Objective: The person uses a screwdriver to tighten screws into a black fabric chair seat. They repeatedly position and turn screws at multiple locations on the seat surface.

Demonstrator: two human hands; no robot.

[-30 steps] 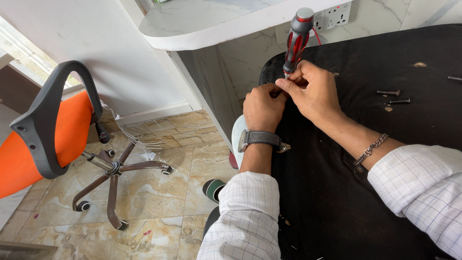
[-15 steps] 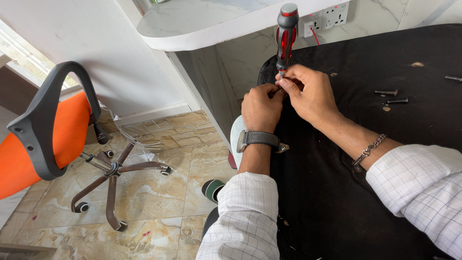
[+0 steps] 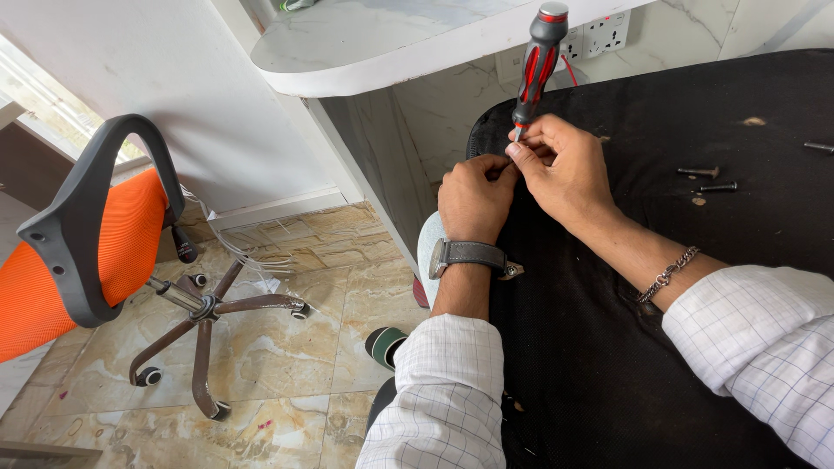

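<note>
Two loose bolts (image 3: 708,180) beside right hand (image 3: 565,169)

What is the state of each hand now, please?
Left hand: closed in a fist on the edge of the black seat; what it pinches is hidden.
Right hand: closed, holding the red and black screwdriver upright.

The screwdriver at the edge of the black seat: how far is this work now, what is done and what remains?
In hand: the right hand holds a red-and-black screwdriver upright at the edge of the black seat pad, and the left hand pinches the spot at its tip. The screw itself is hidden. Still left, apparently: three loose screws lie unused on the pad. Nothing visible confirms a finished fastening.
</note>
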